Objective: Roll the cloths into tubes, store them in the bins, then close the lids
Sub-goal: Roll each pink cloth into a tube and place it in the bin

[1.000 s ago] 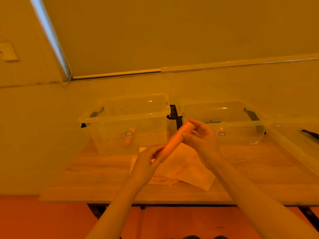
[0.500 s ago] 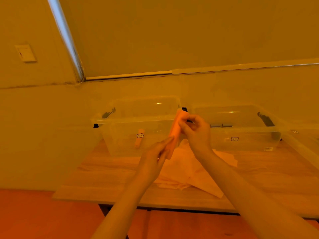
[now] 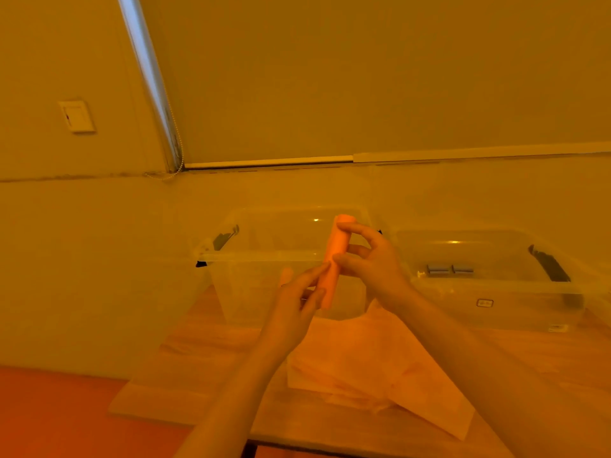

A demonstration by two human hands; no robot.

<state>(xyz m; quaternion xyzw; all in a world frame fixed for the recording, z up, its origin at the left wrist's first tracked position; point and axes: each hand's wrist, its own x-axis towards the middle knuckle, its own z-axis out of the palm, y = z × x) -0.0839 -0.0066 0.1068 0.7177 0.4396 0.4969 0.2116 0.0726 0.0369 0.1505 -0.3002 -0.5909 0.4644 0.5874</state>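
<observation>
Both hands pinch the rolled cloth (image 3: 335, 259), the right hand (image 3: 370, 262) near its top and the left hand (image 3: 297, 300) at its bottom, upright over the near rim of the left bin (image 3: 258, 256), and a loosened grip could let the tube unroll before it drops in.

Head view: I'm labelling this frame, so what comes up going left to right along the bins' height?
Wall switch → left clear bin → left hand → rolled orange cloth → right hand → right clear bin.
</observation>
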